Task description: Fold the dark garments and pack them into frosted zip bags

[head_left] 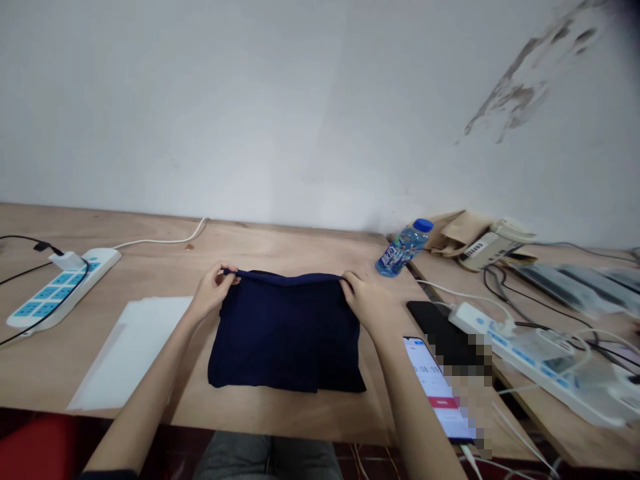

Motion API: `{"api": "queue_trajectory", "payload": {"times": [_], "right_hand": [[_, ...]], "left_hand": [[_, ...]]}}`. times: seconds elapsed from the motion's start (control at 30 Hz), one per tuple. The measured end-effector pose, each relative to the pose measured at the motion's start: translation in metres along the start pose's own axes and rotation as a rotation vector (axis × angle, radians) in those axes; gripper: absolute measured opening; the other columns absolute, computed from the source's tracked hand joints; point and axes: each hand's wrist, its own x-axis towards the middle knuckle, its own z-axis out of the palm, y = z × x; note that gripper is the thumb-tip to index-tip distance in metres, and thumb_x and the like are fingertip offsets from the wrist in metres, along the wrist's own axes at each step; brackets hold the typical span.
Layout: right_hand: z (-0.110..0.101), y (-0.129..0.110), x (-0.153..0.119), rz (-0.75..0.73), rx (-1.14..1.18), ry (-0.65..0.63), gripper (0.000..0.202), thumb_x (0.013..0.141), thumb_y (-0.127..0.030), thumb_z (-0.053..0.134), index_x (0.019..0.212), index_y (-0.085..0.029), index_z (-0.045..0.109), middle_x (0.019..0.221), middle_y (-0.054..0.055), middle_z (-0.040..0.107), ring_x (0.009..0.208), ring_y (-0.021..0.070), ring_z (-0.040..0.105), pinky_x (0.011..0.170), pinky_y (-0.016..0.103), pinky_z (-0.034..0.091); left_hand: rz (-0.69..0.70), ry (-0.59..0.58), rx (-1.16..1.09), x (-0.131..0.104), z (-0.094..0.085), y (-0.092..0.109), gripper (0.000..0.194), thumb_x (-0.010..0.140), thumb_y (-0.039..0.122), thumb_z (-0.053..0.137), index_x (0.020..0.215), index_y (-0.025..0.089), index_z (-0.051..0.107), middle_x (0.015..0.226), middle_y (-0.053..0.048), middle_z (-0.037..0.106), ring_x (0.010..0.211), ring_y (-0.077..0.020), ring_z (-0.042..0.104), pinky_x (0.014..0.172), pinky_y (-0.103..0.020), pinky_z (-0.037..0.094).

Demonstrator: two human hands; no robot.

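Observation:
A dark navy piece of folded cloth (280,333) lies on the wooden table in front of me, roughly rectangular. What kind of garment it is, I cannot make out. At its far left corner my left hand (216,287) pinches the edge between thumb and fingers. My right hand (361,297) grips the far right corner, its fingers curled over the cloth. Between the hands the far edge is drawn fairly straight and slightly rolled. The near edge rests flat on the wood, with a darker layer showing at the near right.
White paper sheets (135,353) lie left, beside a power strip (55,293). A blue-capped bottle (403,250) stands back right. A lit phone (435,387), a black phone-like slab (440,333), another power strip (530,353), cables and a paper cup (493,247) occupy the right.

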Motion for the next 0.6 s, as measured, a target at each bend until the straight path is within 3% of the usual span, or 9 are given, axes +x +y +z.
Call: {"api": "queue_trajectory", "payload": {"times": [0.13,0.23,0.47,0.6], "right_hand": [[-0.018,-0.004,-0.036,0.039,0.292,-0.048,0.027,0.096,-0.031,0.042,0.111,-0.022,0.063,0.102,0.008,0.073,0.088,0.0249,0.069,0.076,0.034,0.05],[-0.023,-0.008,-0.07,0.059,0.458,-0.044,0.027,0.096,-0.035,0.044,0.111,-0.023,0.063,0.104,0.007,0.072,0.095,0.0238,0.068,0.081,0.034,0.053],[-0.012,-0.013,-0.148,0.038,0.483,0.042,0.023,0.092,-0.032,0.051,0.108,-0.022,0.065,0.117,0.009,0.069,0.11,0.0253,0.065,0.094,0.041,0.053],[0.004,-0.009,-0.177,-0.018,0.438,0.007,0.021,0.091,-0.033,0.052,0.099,-0.021,0.067,0.121,0.012,0.068,0.115,0.0295,0.062,0.096,0.05,0.052]], "left_hand": [[0.019,-0.026,0.066,-0.038,-0.021,0.008,0.018,0.083,0.034,0.061,0.091,0.019,0.058,0.096,-0.003,0.064,0.093,-0.0167,0.065,0.09,-0.035,0.051],[0.027,-0.04,0.136,-0.074,-0.035,0.009,0.013,0.086,0.032,0.058,0.091,0.02,0.057,0.102,-0.004,0.063,0.103,-0.0185,0.061,0.093,-0.034,0.048],[-0.027,-0.008,0.208,-0.163,-0.043,-0.005,0.008,0.09,0.028,0.05,0.093,0.022,0.054,0.116,-0.007,0.06,0.115,-0.0193,0.057,0.101,-0.036,0.044],[0.005,-0.059,0.375,-0.191,-0.042,-0.008,0.009,0.089,0.026,0.051,0.094,0.023,0.057,0.127,-0.007,0.056,0.123,-0.0221,0.053,0.104,-0.041,0.042]]}}
